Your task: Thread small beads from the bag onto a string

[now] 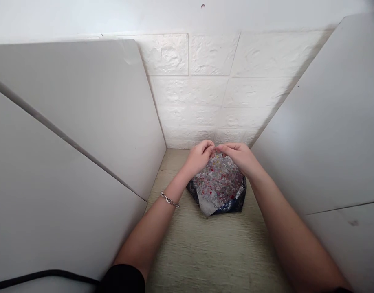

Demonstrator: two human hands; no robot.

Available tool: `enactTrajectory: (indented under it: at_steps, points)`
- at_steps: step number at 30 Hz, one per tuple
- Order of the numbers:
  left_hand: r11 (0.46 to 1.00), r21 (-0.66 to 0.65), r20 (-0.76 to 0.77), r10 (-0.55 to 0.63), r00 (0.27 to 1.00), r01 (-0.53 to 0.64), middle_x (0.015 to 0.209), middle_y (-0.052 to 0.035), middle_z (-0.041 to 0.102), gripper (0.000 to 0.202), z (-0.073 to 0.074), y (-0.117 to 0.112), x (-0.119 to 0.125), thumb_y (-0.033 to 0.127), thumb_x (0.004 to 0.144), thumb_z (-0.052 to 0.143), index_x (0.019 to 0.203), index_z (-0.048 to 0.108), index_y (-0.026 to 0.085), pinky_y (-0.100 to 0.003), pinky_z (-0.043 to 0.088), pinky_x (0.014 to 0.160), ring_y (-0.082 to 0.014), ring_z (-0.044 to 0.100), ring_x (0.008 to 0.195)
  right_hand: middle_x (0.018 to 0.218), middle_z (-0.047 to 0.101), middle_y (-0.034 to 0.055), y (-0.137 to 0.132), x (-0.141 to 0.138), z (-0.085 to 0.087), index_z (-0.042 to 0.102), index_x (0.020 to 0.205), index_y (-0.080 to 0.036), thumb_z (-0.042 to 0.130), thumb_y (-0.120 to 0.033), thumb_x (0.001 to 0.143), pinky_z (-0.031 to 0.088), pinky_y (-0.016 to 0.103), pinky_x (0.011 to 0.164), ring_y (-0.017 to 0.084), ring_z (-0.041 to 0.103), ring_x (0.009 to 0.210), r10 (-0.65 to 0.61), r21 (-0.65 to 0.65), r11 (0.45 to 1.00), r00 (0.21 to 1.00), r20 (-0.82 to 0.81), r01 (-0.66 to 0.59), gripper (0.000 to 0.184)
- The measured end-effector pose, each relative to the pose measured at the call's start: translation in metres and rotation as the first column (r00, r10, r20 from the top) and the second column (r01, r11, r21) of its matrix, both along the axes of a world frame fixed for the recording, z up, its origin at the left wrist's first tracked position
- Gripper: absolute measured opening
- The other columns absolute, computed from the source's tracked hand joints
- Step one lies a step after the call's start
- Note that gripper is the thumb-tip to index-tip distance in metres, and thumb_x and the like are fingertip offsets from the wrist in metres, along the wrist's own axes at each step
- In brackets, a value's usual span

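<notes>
My left hand (201,156) and right hand (240,156) meet fingertip to fingertip, both pinched tight on the crinkled top of a clear plastic bag (217,185). It is lumpy with tiny red, white and glassy beads and sits in a dark blue wrapper (236,203) on the pale, grained tabletop (211,252), close to the embossed white brick wall (205,101). Smooth white side panels (98,122) box in both flanks; bare tabletop lies nearer me.

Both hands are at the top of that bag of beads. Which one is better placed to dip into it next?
Probably the right. The right hand lies over the bag of beads, fingers stretched along its top; the left hand is curled tight at the edge. Both seem to pinch it.
</notes>
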State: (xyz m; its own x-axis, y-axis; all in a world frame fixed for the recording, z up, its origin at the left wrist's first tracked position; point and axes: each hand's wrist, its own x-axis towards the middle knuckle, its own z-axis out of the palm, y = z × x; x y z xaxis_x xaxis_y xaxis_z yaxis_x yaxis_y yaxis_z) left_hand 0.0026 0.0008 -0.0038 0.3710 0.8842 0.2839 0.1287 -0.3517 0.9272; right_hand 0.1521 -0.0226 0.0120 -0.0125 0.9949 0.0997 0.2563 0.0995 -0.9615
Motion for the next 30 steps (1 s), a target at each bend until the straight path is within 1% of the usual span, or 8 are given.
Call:
enactTrajectory:
  at_steps: [5, 10, 14, 19, 22, 25, 28, 30]
  points:
    - [0.997, 0.071, -0.096, -0.009, 0.995, 0.016, 0.064, 0.0028, 0.051, 0.015, 0.006, -0.005, -0.002, 0.027, 0.081, 0.04, 0.075, 0.048, 0.017, -0.022, 0.036, 0.063, -0.0083, 0.047, 0.062, 0.069, 0.067, -0.0001, 0.001, 0.003, -0.002, 0.071, 0.072, -0.02, 0.068, -0.034, 0.06, 0.039, 0.026, 0.071, 0.013, 0.054, 0.068, 0.032, -0.056, 0.998, 0.998, -0.056, -0.035, 0.019]
    - [0.998, 0.069, -0.122, -0.005, 0.992, 0.013, 0.064, 0.0029, 0.051, 0.016, 0.006, -0.006, -0.002, 0.028, 0.081, 0.04, 0.074, 0.049, 0.017, -0.022, 0.035, 0.062, -0.0085, 0.046, 0.062, 0.071, 0.068, 0.0012, 0.002, 0.002, -0.004, 0.07, 0.071, -0.019, 0.068, -0.032, 0.058, 0.039, 0.028, 0.072, 0.014, 0.056, 0.068, 0.03, -0.071, 0.997, 0.999, -0.038, -0.033, 0.019]
    - [0.999, 0.042, -0.092, -0.014, 0.996, 0.018, 0.065, 0.0025, 0.051, 0.016, 0.004, -0.005, -0.002, 0.029, 0.081, 0.04, 0.075, 0.049, 0.017, -0.021, 0.035, 0.063, -0.0091, 0.046, 0.063, 0.071, 0.067, 0.0017, 0.001, 0.0, -0.002, 0.069, 0.069, -0.018, 0.067, -0.032, 0.059, 0.04, 0.028, 0.07, 0.015, 0.056, 0.068, 0.022, -0.033, 0.999, 1.0, -0.008, -0.022, 0.017]
    - [1.0, -0.006, -0.077, -0.012, 0.997, 0.012, 0.064, 0.0022, 0.05, 0.015, 0.004, -0.004, -0.003, 0.028, 0.08, 0.041, 0.075, 0.049, 0.016, -0.021, 0.035, 0.062, -0.0092, 0.046, 0.063, 0.067, 0.065, 0.0011, -0.002, -0.002, 0.0, 0.068, 0.069, -0.016, 0.064, -0.033, 0.062, 0.037, 0.026, 0.06, 0.013, 0.052, 0.062, 0.007, 0.029, 1.0, 0.997, 0.076, -0.009, 0.019]
    - [0.999, -0.033, -0.059, -0.019, 0.998, 0.017, 0.066, 0.0019, 0.052, 0.014, 0.004, -0.004, -0.002, 0.028, 0.08, 0.041, 0.076, 0.049, 0.016, -0.021, 0.036, 0.062, -0.0091, 0.047, 0.063, 0.067, 0.063, 0.0006, -0.002, -0.003, -0.001, 0.066, 0.068, -0.016, 0.063, -0.034, 0.063, 0.036, 0.025, 0.06, 0.012, 0.05, 0.062, 0.0, 0.05, 0.999, 0.997, 0.081, -0.004, 0.019]
    - [0.995, -0.096, -0.003, -0.035, 0.999, 0.034, 0.065, 0.0019, 0.05, 0.014, 0.008, -0.005, -0.002, 0.028, 0.079, 0.043, 0.075, 0.048, 0.016, -0.021, 0.036, 0.061, -0.0084, 0.046, 0.061, 0.066, 0.06, -0.0009, -0.001, -0.004, -0.003, 0.064, 0.067, -0.016, 0.063, -0.033, 0.063, 0.035, 0.024, 0.06, 0.01, 0.048, 0.062, 0.007, 0.033, 0.999, 1.0, 0.02, -0.008, 0.017]
    - [0.984, -0.166, 0.084, -0.054, 0.995, 0.068, 0.064, 0.0023, 0.047, 0.014, 0.013, -0.008, -0.001, 0.027, 0.079, 0.044, 0.073, 0.048, 0.014, -0.02, 0.034, 0.059, -0.0069, 0.043, 0.059, 0.062, 0.057, -0.0025, 0.0, -0.006, -0.005, 0.062, 0.065, -0.016, 0.064, -0.032, 0.063, 0.033, 0.023, 0.059, 0.009, 0.045, 0.059, 0.025, 0.008, 1.0, 0.993, -0.115, -0.024, 0.016]
    - [0.975, -0.207, 0.135, -0.052, 0.989, 0.079, 0.067, 0.0018, 0.047, 0.016, 0.015, -0.009, 0.0, 0.027, 0.08, 0.043, 0.075, 0.05, 0.014, -0.019, 0.034, 0.058, -0.0069, 0.042, 0.061, 0.06, 0.056, -0.0028, 0.0, -0.007, -0.005, 0.062, 0.064, -0.017, 0.065, -0.033, 0.061, 0.034, 0.023, 0.059, 0.009, 0.045, 0.058, 0.035, -0.002, 0.999, 0.976, -0.216, -0.036, 0.017]
